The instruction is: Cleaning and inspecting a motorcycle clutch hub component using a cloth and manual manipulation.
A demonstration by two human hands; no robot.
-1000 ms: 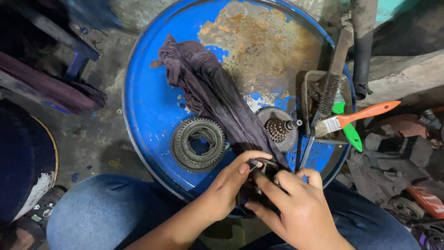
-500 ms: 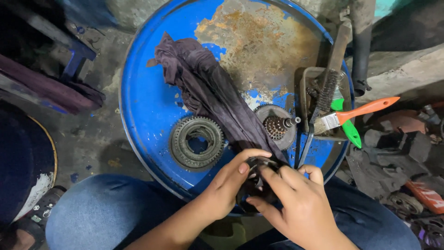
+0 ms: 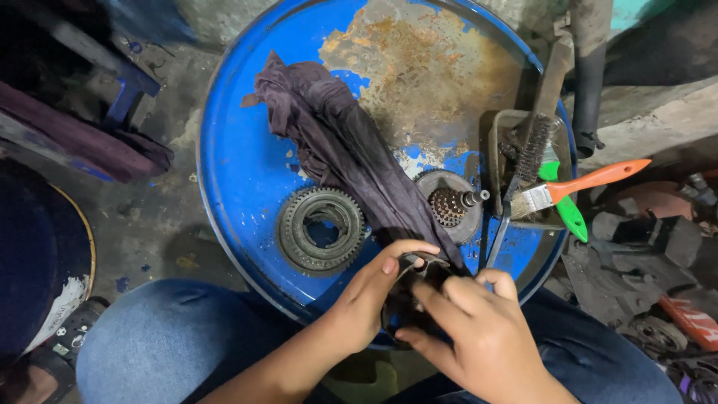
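I have both hands closed on a dark round metal part (image 3: 419,295) at the lower middle of the frame, right at the near edge of the blue drum lid (image 3: 239,172) that serves as my surface. My left hand (image 3: 370,299) grips its left side with the thumb laid across the top; my right hand (image 3: 479,337) covers its right side, fingers curled over it, so most of the part is hidden.

No packages or labels that I can make out. A red flat thing (image 3: 692,323) lies on the floor at the lower right, too blurred to tell what it is.

A dark purple rag (image 3: 344,150) runs from the upper left of the lid down to my hands. Left of it lies a toothed gear ring (image 3: 321,230); right of it stands a small gear on a shaft (image 3: 451,206). At the right edge sits a grimy tray (image 3: 499,146) holding a wire brush (image 3: 535,142), an orange-handled paintbrush (image 3: 583,183) and a green handle (image 3: 567,209). Rust covers the lid's upper middle.
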